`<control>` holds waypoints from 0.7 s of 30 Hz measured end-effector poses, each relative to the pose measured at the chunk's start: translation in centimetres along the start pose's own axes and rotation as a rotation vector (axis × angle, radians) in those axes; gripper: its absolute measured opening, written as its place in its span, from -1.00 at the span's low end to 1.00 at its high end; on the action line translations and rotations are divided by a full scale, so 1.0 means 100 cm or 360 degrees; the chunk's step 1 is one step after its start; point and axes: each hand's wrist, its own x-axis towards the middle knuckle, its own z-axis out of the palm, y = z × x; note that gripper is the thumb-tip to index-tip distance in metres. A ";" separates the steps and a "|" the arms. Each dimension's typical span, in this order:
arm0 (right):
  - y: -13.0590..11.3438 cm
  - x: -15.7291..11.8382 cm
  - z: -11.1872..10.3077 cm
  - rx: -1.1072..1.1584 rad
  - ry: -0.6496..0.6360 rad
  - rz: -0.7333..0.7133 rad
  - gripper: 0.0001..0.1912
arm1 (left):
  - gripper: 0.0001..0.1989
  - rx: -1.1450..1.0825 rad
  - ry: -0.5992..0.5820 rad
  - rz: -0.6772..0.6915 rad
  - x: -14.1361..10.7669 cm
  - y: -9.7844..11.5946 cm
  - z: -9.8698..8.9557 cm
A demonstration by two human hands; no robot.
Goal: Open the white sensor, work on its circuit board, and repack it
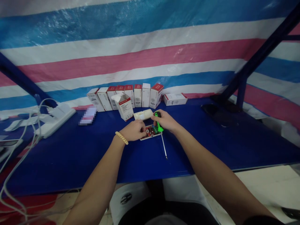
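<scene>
Centre frame, our left hand (132,130) touches the rectangular red-and-green circuit board (149,132), grip unclear, while our right hand (167,121) holds the green-and-black-handled steel screwdriver (160,128), best kept pointed away.

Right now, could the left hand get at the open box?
Probably yes: the open box stands just beyond the left hand, and nothing shows between them, though that hand is busy at the circuit board.

Tabletop (93,165): blue, smooth.
Rear: row of upright boxes (137,97), most red-topped; one box on its side (175,99).
Before row: open-topped box (126,108), standing; pale cover (146,114) beside it.
Centre: circuit board (150,132), components up.
Left: white power strip (56,124); pixelated flat item (88,116).
Right: dark flat object (214,114).
</scene>
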 end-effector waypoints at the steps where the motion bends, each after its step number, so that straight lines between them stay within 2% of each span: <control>1: 0.000 0.000 0.000 0.0005 0.0002 0.0000 -0.82 | -0.93 -0.0008 0.0003 0.0000 0.000 0.000 0.000; 7: 0.000 0.000 -0.001 -0.0070 0.0006 -0.0009 -0.82 | -0.94 -0.0068 0.0063 0.0045 0.001 -0.001 0.001; 16: -0.001 -0.001 0.000 0.0011 0.0004 -0.0004 -0.81 | -0.90 -0.0063 0.0051 0.0045 0.002 -0.002 0.005; 21: -0.003 -0.001 0.000 0.0078 0.0084 -0.0023 -0.79 | -0.92 -0.0080 0.0189 0.0085 0.002 -0.002 0.003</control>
